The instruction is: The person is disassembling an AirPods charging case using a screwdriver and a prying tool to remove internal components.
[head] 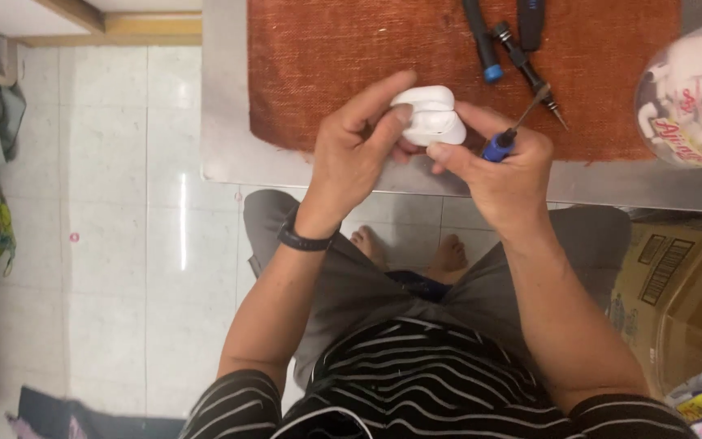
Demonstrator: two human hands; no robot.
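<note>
White floor tiles (107, 203) run under a grey tabletop (225, 89) whose top is covered by a rust-orange woven mat (327, 57), and the person sits at its near edge in grey shorts and a black striped top. Over that edge the left hand (351, 154), with a dark watch (302, 238) on its wrist, has its fingers (387, 97) clamped round a small white rounded case (431, 115), thumb and forefinger pressing its left side. At three o'clock from the case, the right hand (501, 175) touches it with a fingertip while its fingers are closed on a small blue-handled screwdriver (507, 140), the thin shaft pointing up toward one o'clock. On the mat at twelve o'clock lie more dark-handled screwdrivers (485, 45). At the far right, three o'clock, sits a clear container of white parts (688, 93), and below it a cardboard box (676, 284) stands on the floor.
</note>
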